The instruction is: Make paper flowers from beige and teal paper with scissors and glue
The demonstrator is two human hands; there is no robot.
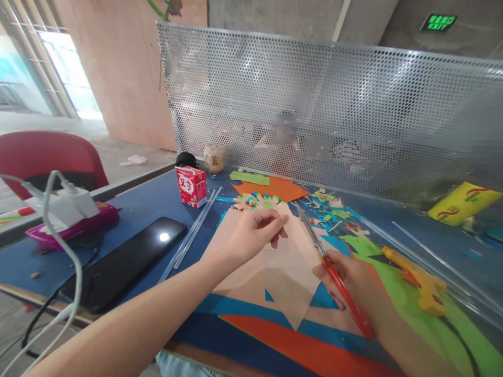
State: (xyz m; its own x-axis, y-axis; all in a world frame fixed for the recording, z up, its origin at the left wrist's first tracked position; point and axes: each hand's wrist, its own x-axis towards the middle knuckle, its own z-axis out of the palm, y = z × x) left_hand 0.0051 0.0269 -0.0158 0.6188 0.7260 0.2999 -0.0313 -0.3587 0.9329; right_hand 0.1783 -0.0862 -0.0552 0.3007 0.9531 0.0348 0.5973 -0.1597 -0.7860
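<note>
Gripping scissors point(333, 273) w/ R hand point(364, 285), L hand point(255, 234) curled, over blue tbl point(143, 201) nr mesh point(314, 99).

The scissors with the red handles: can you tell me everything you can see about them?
These scissors have slim, silvery blades that look like metal and smooth, shiny red handles that look like plastic. The right hand's grip is around the handles, hiding part of them. They slant, with the tips pointing away from the person, over pale pink paper. I can't tell if the blades are fully closed or touching the paper.
</note>
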